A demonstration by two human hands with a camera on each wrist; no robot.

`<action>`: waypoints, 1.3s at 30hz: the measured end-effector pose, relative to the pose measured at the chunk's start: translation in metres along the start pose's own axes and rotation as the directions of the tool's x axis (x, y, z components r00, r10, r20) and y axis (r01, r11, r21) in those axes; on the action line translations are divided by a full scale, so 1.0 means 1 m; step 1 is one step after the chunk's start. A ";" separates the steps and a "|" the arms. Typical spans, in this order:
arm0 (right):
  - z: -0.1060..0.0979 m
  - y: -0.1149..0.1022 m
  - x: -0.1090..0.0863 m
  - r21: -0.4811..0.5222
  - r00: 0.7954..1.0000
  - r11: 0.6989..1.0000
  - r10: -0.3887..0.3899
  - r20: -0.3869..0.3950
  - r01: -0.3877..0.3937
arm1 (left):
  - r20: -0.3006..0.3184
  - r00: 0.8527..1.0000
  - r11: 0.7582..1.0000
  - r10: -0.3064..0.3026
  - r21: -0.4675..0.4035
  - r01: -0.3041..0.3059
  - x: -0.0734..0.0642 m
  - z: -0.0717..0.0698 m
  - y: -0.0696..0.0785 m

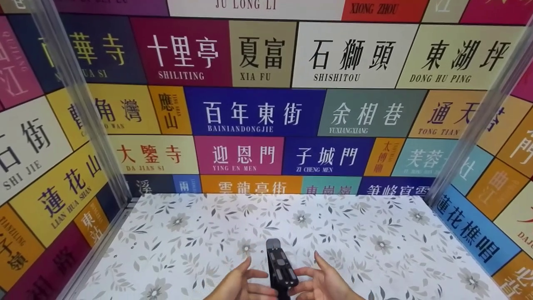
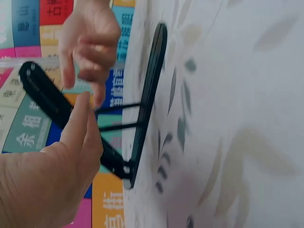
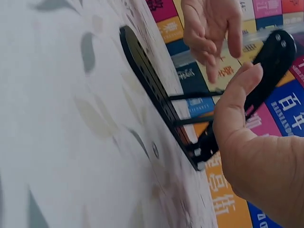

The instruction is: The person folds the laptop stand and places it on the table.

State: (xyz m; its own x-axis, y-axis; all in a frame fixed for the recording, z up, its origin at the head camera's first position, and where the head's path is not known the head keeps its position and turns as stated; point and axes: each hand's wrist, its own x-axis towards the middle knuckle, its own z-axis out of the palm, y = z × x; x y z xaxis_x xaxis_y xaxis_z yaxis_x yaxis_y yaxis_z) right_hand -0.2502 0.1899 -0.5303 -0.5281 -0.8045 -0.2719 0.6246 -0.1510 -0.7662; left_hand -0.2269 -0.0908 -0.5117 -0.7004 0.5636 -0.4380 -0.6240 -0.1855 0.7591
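A black folding stand (image 1: 281,263) is on the tabletop, in the lower middle of the head view. Both wrist views show it unfolded in a V: a long base (image 2: 151,90) against the cloth, a raised arm (image 3: 273,59) hinged at one end, and two thin struts between. My left hand (image 1: 241,281) is on its left side and my right hand (image 1: 322,281) on its right, fingers spread loosely toward it. Neither hand is curled round the stand; whether any fingertips touch it I cannot tell. Part of the stand's near end is hidden by the fingers.
A white cloth with grey flowers and leaves covers the tabletop (image 1: 200,233). Panels with coloured name signs (image 1: 254,112) rise behind and at both sides. Clear corner strips (image 1: 89,100) run up at the left and right.
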 end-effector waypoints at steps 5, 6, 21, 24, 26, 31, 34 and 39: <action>0.006 0.003 0.006 0.026 0.998 1.000 -0.002 -0.062 0.003 | 0.064 0.997 0.993 -0.046 -0.103 0.052 0.008 0.003 -0.003; 0.006 0.003 0.007 0.032 0.997 0.999 -0.005 -0.073 0.007 | 0.066 0.997 0.990 -0.048 -0.131 0.056 0.009 0.003 -0.003; 0.003 0.013 0.018 0.051 0.978 0.997 -0.047 -0.204 0.059 | 0.107 0.994 0.977 0.010 -0.214 0.013 0.017 0.006 -0.002; 0.002 0.013 0.019 0.064 0.979 0.996 -0.049 -0.199 0.063 | 0.105 0.994 0.981 0.017 -0.195 0.004 0.017 0.005 -0.002; 0.001 0.013 0.019 0.075 0.980 0.995 -0.054 -0.192 0.069 | 0.105 0.994 0.981 0.014 -0.192 0.006 0.016 0.006 -0.001; -0.002 0.011 0.020 0.084 0.981 0.993 -0.064 -0.181 0.080 | 0.107 0.994 0.988 0.008 -0.156 0.008 0.016 0.006 0.001; -0.003 0.010 0.022 0.109 0.981 0.990 -0.067 -0.184 0.088 | 0.091 0.996 0.993 0.008 -0.116 0.003 0.017 0.007 0.004; -0.005 0.007 0.027 0.142 0.977 0.984 -0.074 -0.200 0.104 | 0.039 0.999 0.994 0.019 -0.110 -0.014 0.022 0.011 0.007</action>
State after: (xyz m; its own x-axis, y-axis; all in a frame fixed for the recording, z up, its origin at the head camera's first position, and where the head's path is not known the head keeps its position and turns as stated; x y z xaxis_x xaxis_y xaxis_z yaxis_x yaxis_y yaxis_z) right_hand -0.2633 0.1700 -0.5460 -0.6774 -0.6596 -0.3255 0.6418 -0.3139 -0.6997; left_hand -0.2429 -0.0705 -0.5109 -0.6979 0.5909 -0.4048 -0.6483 -0.2808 0.7077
